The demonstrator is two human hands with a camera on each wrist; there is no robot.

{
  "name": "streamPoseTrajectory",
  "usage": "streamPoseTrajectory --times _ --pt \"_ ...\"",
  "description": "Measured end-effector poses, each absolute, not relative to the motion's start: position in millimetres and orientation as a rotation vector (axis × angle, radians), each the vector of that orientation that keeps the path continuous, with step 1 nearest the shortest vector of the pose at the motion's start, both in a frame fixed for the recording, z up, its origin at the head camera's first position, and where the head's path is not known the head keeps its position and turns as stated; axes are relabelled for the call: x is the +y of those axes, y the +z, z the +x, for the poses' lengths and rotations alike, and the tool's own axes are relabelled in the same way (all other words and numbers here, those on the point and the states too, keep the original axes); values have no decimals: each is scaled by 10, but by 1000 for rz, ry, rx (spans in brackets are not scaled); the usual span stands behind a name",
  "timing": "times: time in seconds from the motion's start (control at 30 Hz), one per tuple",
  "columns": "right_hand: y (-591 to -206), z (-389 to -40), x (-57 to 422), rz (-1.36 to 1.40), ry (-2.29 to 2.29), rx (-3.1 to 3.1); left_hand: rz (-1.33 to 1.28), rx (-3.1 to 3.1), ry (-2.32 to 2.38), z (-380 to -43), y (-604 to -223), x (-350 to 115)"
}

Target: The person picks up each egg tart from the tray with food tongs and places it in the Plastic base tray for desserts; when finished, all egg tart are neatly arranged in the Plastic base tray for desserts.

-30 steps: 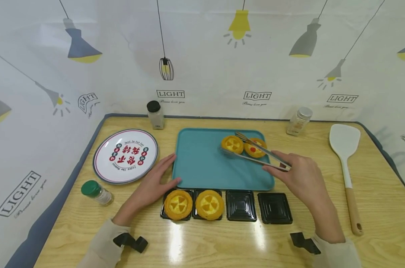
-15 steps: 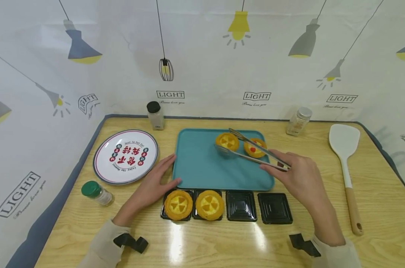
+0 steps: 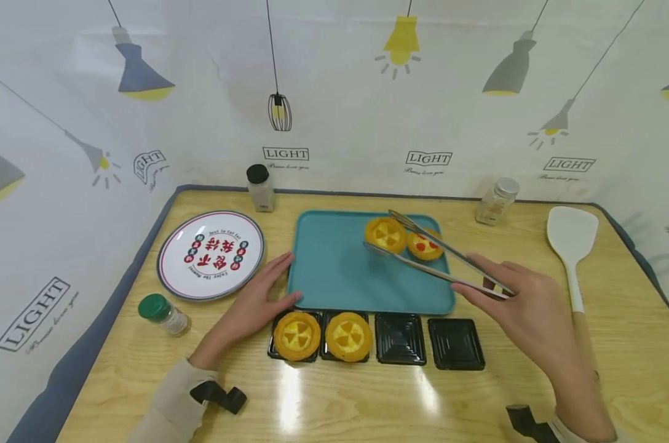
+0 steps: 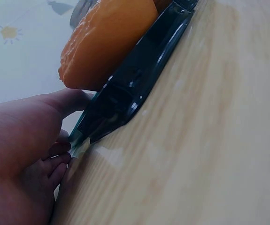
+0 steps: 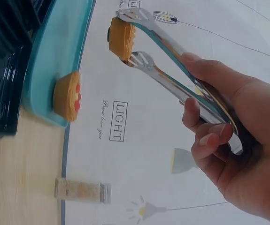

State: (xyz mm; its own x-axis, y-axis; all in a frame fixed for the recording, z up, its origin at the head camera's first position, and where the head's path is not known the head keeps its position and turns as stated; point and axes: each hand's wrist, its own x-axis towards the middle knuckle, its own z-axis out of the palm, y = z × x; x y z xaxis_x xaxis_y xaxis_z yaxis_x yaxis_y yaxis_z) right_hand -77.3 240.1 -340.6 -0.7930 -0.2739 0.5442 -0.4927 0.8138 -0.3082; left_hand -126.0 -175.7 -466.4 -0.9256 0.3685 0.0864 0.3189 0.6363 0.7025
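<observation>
My right hand (image 3: 528, 301) grips a pair of metal tongs (image 3: 428, 269). Between the tong tips is a yellow egg tart (image 3: 385, 235), which the right wrist view shows raised above the blue tray (image 3: 334, 271). A second tart with red pieces on top (image 3: 425, 245) sits on the tray's right side, partly behind the tongs. With straight fingers, my left hand (image 3: 255, 307) touches the tray's left edge, its thumb at the near corner. Along the tray's front, two more egg tarts (image 3: 297, 335) (image 3: 348, 336) sit in black square plastic holders; two further holders (image 3: 399, 339) (image 3: 456, 344) hold nothing.
Left of the tray lie a white plate (image 3: 171, 246) with red lettering and a green-capped jar (image 3: 163, 314). Behind stand a black-capped shaker (image 3: 261, 191) and a silver-capped jar (image 3: 497, 202). A white spatula (image 3: 572, 234) lies far right, its handle partly behind my right arm.
The tart in the tongs first shifts left, away from the red-topped tart, then back right and up. My right hand moves right and nearer to me; the left hand stays at the tray.
</observation>
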Motion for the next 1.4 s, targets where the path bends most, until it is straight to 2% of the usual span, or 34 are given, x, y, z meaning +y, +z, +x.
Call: streamPoseTrajectory --times 0.6,1.1,1.4 --pt "-3495 129 2936 640 683 -2746 581 2788 1154 -1282 -4674 -1750" --pt "-3679 167 2972 727 718 -2728 571 2778 1152 -1269 -4660 -1742" --pt "-3653 178 2938 573 745 -2831 573 2778 1153 -1271 -4670 -1746"
